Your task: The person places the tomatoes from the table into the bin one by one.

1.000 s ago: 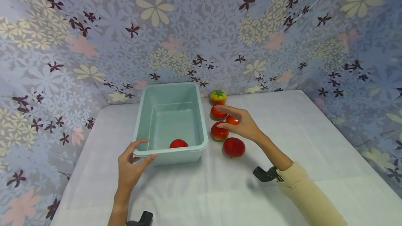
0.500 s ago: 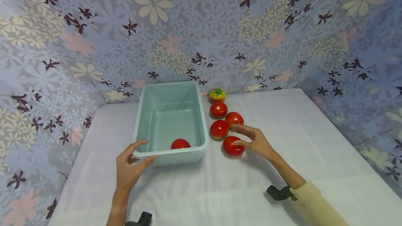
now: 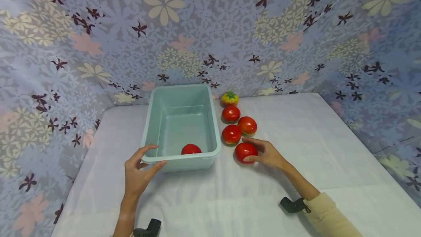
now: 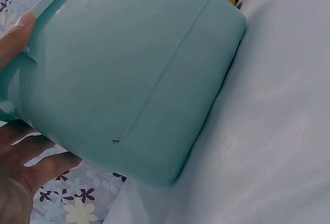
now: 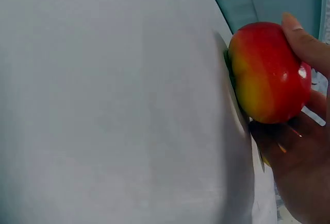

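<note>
My right hand (image 3: pixel 268 154) holds the nearest red tomato (image 3: pixel 245 153) on the cloth, thumb on the near side and fingers around the far side. In the right wrist view, that tomato (image 5: pixel 268 74) shows a yellow patch and a bit of green at its base. My left hand (image 3: pixel 136 175) grips the near left corner of a pale green plastic bin (image 3: pixel 189 162) by its rim. The left wrist view shows the thumb over the rim, with other fingers (image 4: pixel 51 167) along the outer wall. Inside the bin, near its front wall, lies one red tomato (image 3: pixel 191 149).
Right of the bin, several more tomatoes lie in a loose row: red ones (image 3: pixel 231 134) (image 3: pixel 247 125) (image 3: pixel 231 113) and a yellow one with a green top (image 3: pixel 229 98) at the back. White cloth (image 3: pixel 210 207) covers the table, and a flowered backdrop (image 3: pixel 210 28) rises behind.
My right hand has come from above the farther tomatoes toward me, down to the nearest one, and its fingers have closed around it. My left hand stays on the bin's corner.
</note>
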The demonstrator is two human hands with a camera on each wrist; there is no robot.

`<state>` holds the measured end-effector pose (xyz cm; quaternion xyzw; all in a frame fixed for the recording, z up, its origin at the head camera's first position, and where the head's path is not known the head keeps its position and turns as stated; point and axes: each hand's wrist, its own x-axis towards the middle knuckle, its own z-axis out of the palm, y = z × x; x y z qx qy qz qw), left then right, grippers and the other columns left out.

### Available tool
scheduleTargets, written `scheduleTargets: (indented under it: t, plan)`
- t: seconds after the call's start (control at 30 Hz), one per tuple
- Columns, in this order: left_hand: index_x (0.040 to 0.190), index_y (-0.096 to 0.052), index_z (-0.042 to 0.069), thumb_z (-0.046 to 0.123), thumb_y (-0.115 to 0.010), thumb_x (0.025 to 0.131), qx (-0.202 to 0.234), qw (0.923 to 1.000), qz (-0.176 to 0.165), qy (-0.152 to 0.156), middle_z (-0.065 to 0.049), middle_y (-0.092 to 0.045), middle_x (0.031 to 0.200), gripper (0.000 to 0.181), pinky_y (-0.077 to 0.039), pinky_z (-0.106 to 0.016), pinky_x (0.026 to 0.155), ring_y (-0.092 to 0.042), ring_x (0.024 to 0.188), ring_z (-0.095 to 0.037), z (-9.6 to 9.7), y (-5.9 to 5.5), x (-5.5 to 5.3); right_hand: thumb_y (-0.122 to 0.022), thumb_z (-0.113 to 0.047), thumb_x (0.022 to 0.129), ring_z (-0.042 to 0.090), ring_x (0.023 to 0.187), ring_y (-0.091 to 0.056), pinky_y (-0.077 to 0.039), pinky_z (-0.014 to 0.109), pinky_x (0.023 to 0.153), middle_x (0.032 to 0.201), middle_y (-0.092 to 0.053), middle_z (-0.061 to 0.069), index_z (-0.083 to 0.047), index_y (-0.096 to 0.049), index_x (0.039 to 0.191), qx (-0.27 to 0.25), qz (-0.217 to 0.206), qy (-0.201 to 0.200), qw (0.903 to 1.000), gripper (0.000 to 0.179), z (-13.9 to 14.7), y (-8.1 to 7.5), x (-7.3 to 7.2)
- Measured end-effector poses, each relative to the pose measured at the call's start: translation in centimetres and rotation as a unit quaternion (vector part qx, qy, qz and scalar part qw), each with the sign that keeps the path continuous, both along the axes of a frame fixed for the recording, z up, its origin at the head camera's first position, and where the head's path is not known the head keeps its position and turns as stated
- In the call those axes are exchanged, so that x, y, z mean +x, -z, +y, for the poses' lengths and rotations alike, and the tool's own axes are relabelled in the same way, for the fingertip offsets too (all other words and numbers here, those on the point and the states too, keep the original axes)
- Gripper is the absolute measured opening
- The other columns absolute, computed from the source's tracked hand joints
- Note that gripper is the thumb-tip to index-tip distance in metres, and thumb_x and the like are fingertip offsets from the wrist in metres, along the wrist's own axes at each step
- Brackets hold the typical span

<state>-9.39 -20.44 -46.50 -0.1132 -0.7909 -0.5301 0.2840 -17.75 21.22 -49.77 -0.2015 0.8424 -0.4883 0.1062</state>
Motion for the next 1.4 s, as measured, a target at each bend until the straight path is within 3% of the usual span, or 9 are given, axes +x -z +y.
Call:
scheduleTargets:
  t: [0.1, 0.27, 0.4, 0.53, 0.63, 0.8, 1.0, 1.17, 1.4]
  plan:
    - [0.110, -0.069, 0.002, -0.003, -0.087, 0.063, -0.004, 1.0000, 0.002, -0.003, 0.004, -0.070, 0.108, 0.050, -0.052, -0.019, 0.060, -0.063, 0.095, -0.011, 0.0, 0.0, 0.0, -0.078, -0.015, 0.082, 0.038, 0.128, -0.048, -0.047, 0.035, 0.102, 0.138, -0.056, 0.016, -0.002, -0.052, 0.138, -0.009, -0.013, -0.003, 0.9999, 0.064, -0.1, 0.1, -0.1]
    - [0.110, -0.068, 0.001, -0.008, -0.086, 0.062, -0.001, 1.0000, 0.004, -0.003, -0.015, -0.070, 0.107, 0.052, -0.050, -0.015, 0.061, -0.060, 0.096, -0.004, 0.0, -0.2, -0.1, -0.077, -0.013, 0.083, 0.037, 0.122, -0.053, -0.046, 0.016, 0.093, 0.135, -0.058, 0.018, 0.000, -0.054, 0.136, -0.030, -0.022, -0.001, 0.9993, 0.060, -0.1, 0.3, -0.3]
    - [0.105, -0.067, -0.007, -0.013, -0.083, 0.058, 0.002, 0.9997, 0.025, 0.004, -0.022, -0.069, 0.101, 0.050, -0.048, -0.012, 0.060, -0.058, 0.092, 0.003, 0.7, -1.5, 0.3, -0.077, -0.014, 0.083, 0.037, 0.120, -0.055, -0.048, 0.017, 0.091, 0.134, -0.059, 0.019, 0.000, -0.054, 0.136, -0.030, -0.022, 0.002, 0.9993, 0.059, 0.1, 0.2, -0.2]
    - [0.101, -0.068, -0.009, -0.014, -0.082, 0.057, 0.002, 0.9991, 0.043, 0.005, -0.011, -0.072, 0.097, 0.047, -0.048, -0.012, 0.059, -0.056, 0.086, 0.004, 1.6, -3.0, 0.9, -0.077, -0.014, 0.083, 0.036, 0.118, -0.056, -0.049, 0.019, 0.090, 0.133, -0.059, 0.019, 0.000, -0.054, 0.135, -0.030, -0.021, 0.006, 0.9993, 0.058, 0.4, 0.3, -0.2]
    - [0.103, -0.070, -0.003, -0.010, -0.085, 0.058, 0.000, 0.9994, 0.034, 0.002, -0.004, -0.072, 0.099, 0.049, -0.049, -0.014, 0.058, -0.059, 0.086, 0.001, 1.2, -1.9, 0.6, -0.077, -0.014, 0.083, 0.036, 0.119, -0.055, -0.049, 0.018, 0.090, 0.133, -0.059, 0.018, 0.000, -0.054, 0.136, -0.032, -0.018, 0.008, 0.9993, 0.058, 0.4, 0.3, -0.2]
    - [0.102, -0.070, -0.004, -0.011, -0.085, 0.056, -0.007, 0.9996, 0.027, -0.004, -0.018, -0.071, 0.096, 0.049, -0.049, -0.012, 0.058, -0.058, 0.088, 0.006, 1.2, -2.0, 0.8, -0.076, -0.014, 0.084, 0.037, 0.120, -0.053, -0.049, 0.018, 0.089, 0.133, -0.059, 0.018, 0.000, -0.053, 0.136, -0.040, -0.017, 0.012, 0.9990, 0.058, 0.2, 0.4, 0.0]
    - [0.100, -0.069, -0.007, -0.014, -0.083, 0.055, 0.000, 0.9993, 0.038, 0.000, 0.003, -0.071, 0.098, 0.048, -0.048, -0.010, 0.059, -0.055, 0.080, 0.003, 1.9, -3.5, 1.8, -0.075, -0.014, 0.085, 0.036, 0.120, -0.054, -0.049, 0.019, 0.089, 0.135, -0.058, 0.019, 0.000, -0.053, 0.136, -0.038, -0.014, 0.019, 0.9990, 0.057, 0.2, 0.1, 0.1]
    - [0.103, -0.069, -0.007, -0.013, -0.083, 0.056, 0.000, 0.9991, 0.043, 0.002, -0.019, -0.071, 0.096, 0.049, -0.048, -0.010, 0.060, -0.056, 0.080, 0.001, 2.0, -3.3, 1.9, -0.075, -0.014, 0.085, 0.035, 0.114, -0.058, -0.051, 0.021, 0.088, 0.132, -0.059, 0.018, -0.003, -0.056, 0.134, -0.049, 0.012, 0.027, 0.9984, 0.054, -0.2, -1.6, -0.5]
    - [0.102, -0.067, -0.010, -0.014, -0.083, 0.056, -0.012, 0.9988, 0.047, 0.006, 0.023, -0.063, 0.106, 0.049, -0.048, -0.009, 0.060, -0.054, 0.085, 0.008, 2.0, -3.1, 1.9, -0.076, -0.012, 0.084, 0.036, 0.116, -0.058, -0.052, 0.022, 0.089, 0.134, -0.058, 0.018, -0.005, -0.057, 0.134, -0.059, 0.029, 0.018, 0.9977, 0.054, -1.2, -3.4, -1.5]
